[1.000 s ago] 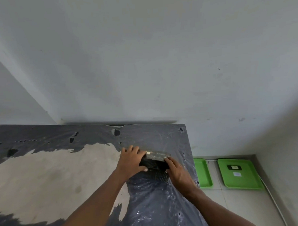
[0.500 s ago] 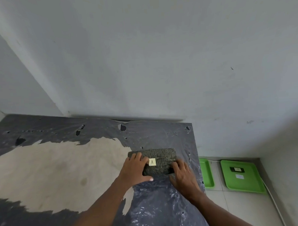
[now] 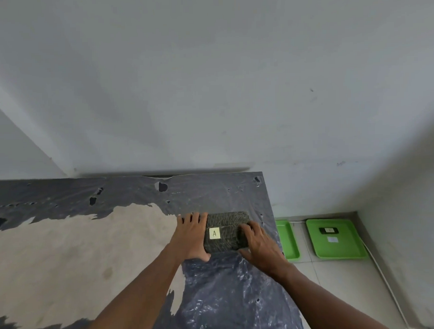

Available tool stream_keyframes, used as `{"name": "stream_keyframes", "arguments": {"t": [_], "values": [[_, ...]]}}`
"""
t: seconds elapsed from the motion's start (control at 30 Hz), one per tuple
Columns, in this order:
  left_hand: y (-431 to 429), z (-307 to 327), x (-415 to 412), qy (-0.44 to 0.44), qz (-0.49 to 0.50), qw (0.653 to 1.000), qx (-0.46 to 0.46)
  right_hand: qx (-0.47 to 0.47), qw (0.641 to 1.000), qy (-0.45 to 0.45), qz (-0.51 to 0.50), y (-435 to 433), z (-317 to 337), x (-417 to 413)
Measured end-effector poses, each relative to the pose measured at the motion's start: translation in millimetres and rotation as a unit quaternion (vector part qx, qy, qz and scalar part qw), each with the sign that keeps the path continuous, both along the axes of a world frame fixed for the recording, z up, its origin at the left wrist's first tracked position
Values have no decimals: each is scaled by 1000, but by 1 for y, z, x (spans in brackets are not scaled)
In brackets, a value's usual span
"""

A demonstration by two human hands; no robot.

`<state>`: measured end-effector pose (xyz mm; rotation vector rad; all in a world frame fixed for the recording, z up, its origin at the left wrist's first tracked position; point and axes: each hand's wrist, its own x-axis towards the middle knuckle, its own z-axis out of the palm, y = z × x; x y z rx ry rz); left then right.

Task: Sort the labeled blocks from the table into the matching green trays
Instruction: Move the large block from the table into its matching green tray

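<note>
— What has changed at the table [image 3: 66, 255]?

— The dark block [image 3: 225, 231], turned over in the last second, now shows its paper label [image 3: 214, 233], an "A", face up. The left hand [image 3: 191, 236] and right hand [image 3: 259, 244] clasp its two ends near the table's right edge.

— And next?

— Probably carrying it to the matching one of the green trays [image 3: 336, 239] on the floor at right; their labels are unreadable.

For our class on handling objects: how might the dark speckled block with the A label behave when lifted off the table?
The dark speckled rectangular block probably feels heavy: left hand and right hand both grip it. It looks rigid, and its flat faces likely won't roll.
</note>
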<state>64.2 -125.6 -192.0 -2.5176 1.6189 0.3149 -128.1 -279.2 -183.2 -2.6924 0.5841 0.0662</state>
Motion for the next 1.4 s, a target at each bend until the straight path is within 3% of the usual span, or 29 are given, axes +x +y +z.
{"name": "stream_keyframes", "arguments": {"t": [0.27,0.37,0.57,0.8,1.4], "values": [[-63,36,-64,-16,-43,999,-27,-23,997,56,49,-71,16,-53],[-98,43,-108,-12,-36,999,-29,-53,997,16,59,-108,24,-93],[-168,47,-204,-15,-26,998,-52,-8,998,-46,53,-185,38,-187],[-226,52,-287,1,18,999,-45,-18,998,-25,59,-246,40,-256],[-337,-22,-261,26,2,1000,11,23,999,21,-24,-344,-38,-265]]}}
